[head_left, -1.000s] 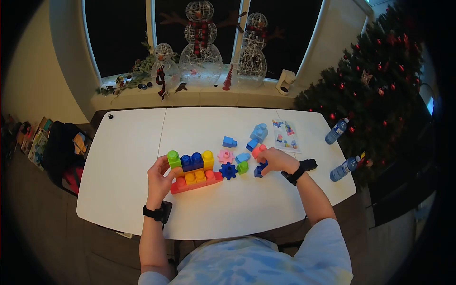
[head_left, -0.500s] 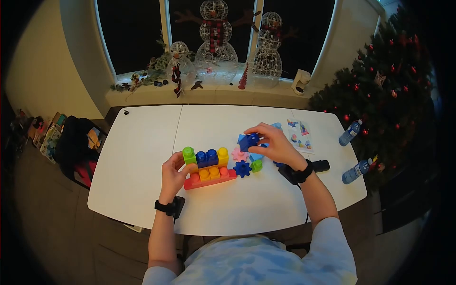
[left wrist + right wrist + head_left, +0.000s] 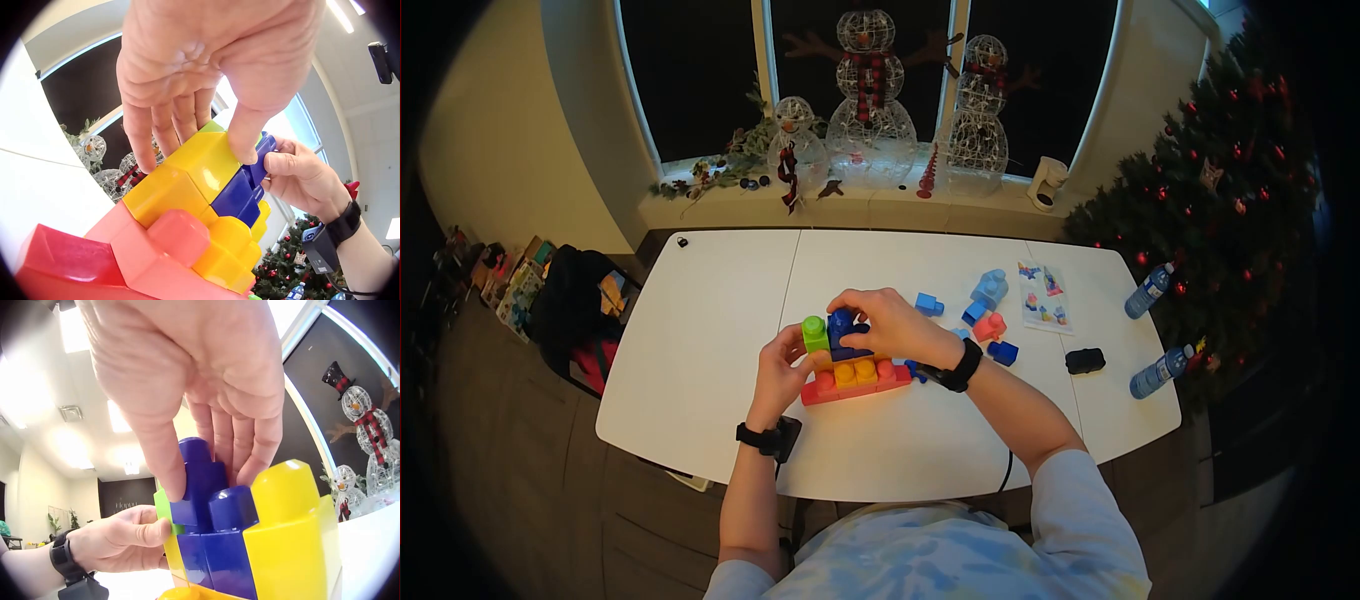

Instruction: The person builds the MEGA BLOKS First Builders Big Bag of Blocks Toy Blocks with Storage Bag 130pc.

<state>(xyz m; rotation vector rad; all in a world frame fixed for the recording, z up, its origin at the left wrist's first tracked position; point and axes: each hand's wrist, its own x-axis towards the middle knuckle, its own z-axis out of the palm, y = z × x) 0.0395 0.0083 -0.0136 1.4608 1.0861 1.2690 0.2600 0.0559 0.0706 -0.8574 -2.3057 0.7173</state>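
Observation:
A block structure stands on the table, with a red base (image 3: pixel 855 388) and yellow, green and blue blocks above. My left hand (image 3: pixel 778 372) grips its left end, thumb on a yellow block (image 3: pixel 209 164) in the left wrist view. My right hand (image 3: pixel 900 328) pinches a dark blue block (image 3: pixel 199 481) between thumb and fingers at the top of the structure. That block sits over one of the dark blue studs, beside another blue stud (image 3: pixel 234 507) and a tall yellow block (image 3: pixel 286 506). Whether it is pressed fully down I cannot tell.
Right of the structure lie light blue blocks (image 3: pixel 990 289), a coral block (image 3: pixel 990 327) and a dark blue block (image 3: pixel 1003 352). Farther right are a picture sheet (image 3: pixel 1046 298), a black case (image 3: pixel 1085 361) and two water bottles (image 3: pixel 1148 291) at the edge.
My right hand picked up a dark blue block from the loose pieces and carried it left onto the structure. My left hand stays at the structure's left end.

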